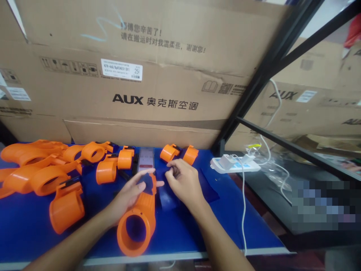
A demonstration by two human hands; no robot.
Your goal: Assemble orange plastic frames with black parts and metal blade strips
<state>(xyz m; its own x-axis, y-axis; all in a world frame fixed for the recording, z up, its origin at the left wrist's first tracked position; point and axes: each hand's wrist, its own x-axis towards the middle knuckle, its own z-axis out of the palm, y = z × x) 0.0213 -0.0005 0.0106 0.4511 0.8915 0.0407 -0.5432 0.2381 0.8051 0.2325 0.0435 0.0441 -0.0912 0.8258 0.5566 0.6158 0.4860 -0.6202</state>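
Note:
An orange plastic piece with a wide round ring (136, 233) stands near the front of the blue surface. My left hand (132, 190) is closed around its narrow upper part, with fingers showing behind it. To the right, my right hand (182, 182) has its fingers curled together in a pinch just beside that upper part. Anything small between those fingertips is hidden. A glossy patch of thin film (169, 199) lies below my right hand. Just beyond my hands is a phone (146, 160) with a lit screen.
Several similar orange ring pieces (67, 210) cover the left side of the blue table (180, 241). Two more orange rings (168, 153) sit beyond my right hand. A white power strip (235, 165) with cords lies at right. Cardboard boxes (158, 75) and a black rack post (263, 75) stand behind.

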